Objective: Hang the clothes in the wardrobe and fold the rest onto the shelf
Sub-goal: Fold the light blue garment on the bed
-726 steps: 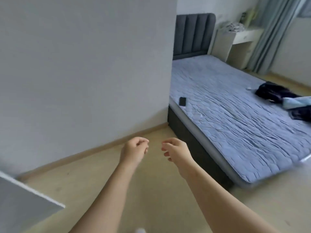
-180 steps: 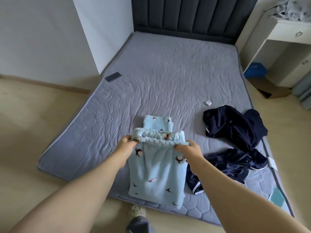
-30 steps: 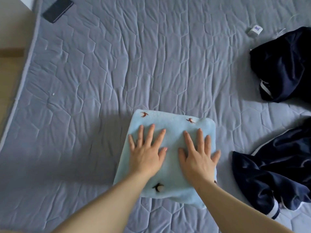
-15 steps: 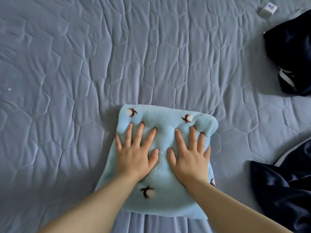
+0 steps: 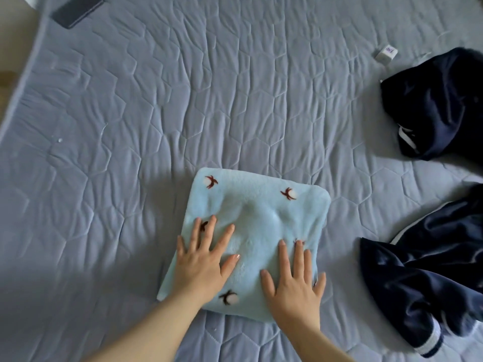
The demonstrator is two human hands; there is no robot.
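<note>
A light blue fleece garment (image 5: 257,210) with small brown and white prints lies folded into a square on the grey quilted mattress (image 5: 156,113). My left hand (image 5: 202,259) rests flat on its near left part, fingers spread. My right hand (image 5: 294,279) lies flat on its near right part, fingers straight. Two dark navy garments lie crumpled to the right: one (image 5: 439,105) further up the bed, the other (image 5: 428,280) nearer me, with a white stripe along its edge.
A black phone (image 5: 77,9) lies near the mattress's top left corner. A small white block (image 5: 386,54) sits at the upper right beside the far navy garment. The mattress edge curves down the left side, with pale floor (image 5: 10,35) beyond.
Both hands have slid back towards me over the folded blue garment, leaving dents in the fleece where they pressed. The view has pulled back, showing the phone and more of the navy clothes.
</note>
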